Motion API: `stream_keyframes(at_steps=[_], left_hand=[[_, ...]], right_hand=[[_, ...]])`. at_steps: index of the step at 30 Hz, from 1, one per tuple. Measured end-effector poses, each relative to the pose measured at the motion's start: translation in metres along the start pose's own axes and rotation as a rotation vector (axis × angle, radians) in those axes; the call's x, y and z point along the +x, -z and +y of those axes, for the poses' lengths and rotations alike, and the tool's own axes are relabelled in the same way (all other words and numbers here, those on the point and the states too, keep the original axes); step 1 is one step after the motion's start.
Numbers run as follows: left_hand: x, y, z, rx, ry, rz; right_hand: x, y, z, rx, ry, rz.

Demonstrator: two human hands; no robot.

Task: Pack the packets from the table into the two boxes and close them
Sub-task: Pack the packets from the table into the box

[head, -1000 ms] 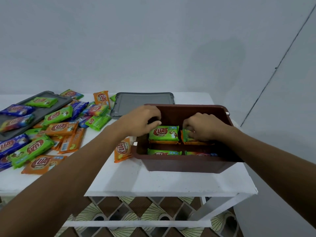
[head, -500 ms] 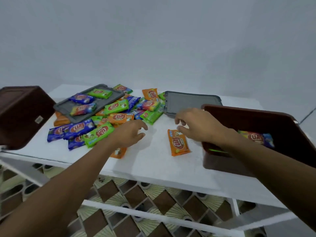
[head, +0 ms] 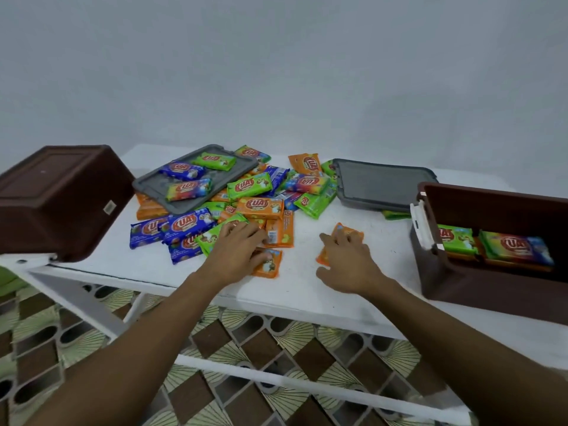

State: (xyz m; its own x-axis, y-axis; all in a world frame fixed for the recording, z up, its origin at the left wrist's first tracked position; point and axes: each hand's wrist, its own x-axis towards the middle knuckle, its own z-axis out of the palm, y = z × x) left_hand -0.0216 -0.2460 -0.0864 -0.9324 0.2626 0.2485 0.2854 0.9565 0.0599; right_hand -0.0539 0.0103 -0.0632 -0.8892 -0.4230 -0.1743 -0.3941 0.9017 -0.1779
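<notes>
A heap of green, blue and orange packets (head: 246, 198) lies on the white table (head: 301, 290). My left hand (head: 236, 253) rests at the heap's near edge, fingers curled over an orange packet (head: 270, 267) that lies flat. My right hand (head: 347, 265) covers a lone orange packet (head: 349, 232), fingers on top and thumb at its near edge. At the right stands an open brown box (head: 461, 281) with green and rainbow packets inside. A second brown box (head: 61, 198) sits at the left table end, its closed side toward me.
Two grey lids lie on the table: one (head: 153, 186) under several packets at the back left, the other (head: 381, 186) beside the right box. Below the table's front edge I see a patterned floor (head: 261, 348). A plain wall stands behind.
My hands left the right box and moved left to the table. Each has come down on an orange packet. My view has swung left, so the second box shows.
</notes>
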Motion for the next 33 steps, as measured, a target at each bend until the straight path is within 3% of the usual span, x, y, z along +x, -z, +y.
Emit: stream_keyframes(at_steps=[3,6,10,13,17,21,28,33], left_hand=[[0.009,-0.007,0.015,-0.006,0.121,-0.031],[0.016,-0.003,0.02,-0.079,0.165,-0.06],[0.021,0.028,-0.008,-0.27,0.041,-0.398],[0.023,0.036,-0.013,-0.114,-0.042,-0.558],[0.027,0.032,-0.004,-0.051,-0.032,-0.495],[0.026,0.044,0.003,-0.154,0.002,-0.471],[0.052,0.067,0.022,-0.273,0.064,-0.307],[0.09,0.078,0.053,-0.465,-0.01,-0.224]], right_hand=[[0.005,0.011,0.002,0.004,0.097,-0.108],[0.008,0.02,0.018,-0.092,0.099,-0.084],[0.015,0.028,0.029,-0.184,0.074,-0.084],[0.024,0.032,0.022,-0.227,0.129,-0.086],[0.034,0.036,0.016,-0.322,0.175,-0.167],[0.031,0.05,0.012,-0.483,0.227,-0.011],[0.011,0.108,0.032,-0.329,0.29,0.163],[-0.019,0.147,0.072,0.084,0.229,0.034]])
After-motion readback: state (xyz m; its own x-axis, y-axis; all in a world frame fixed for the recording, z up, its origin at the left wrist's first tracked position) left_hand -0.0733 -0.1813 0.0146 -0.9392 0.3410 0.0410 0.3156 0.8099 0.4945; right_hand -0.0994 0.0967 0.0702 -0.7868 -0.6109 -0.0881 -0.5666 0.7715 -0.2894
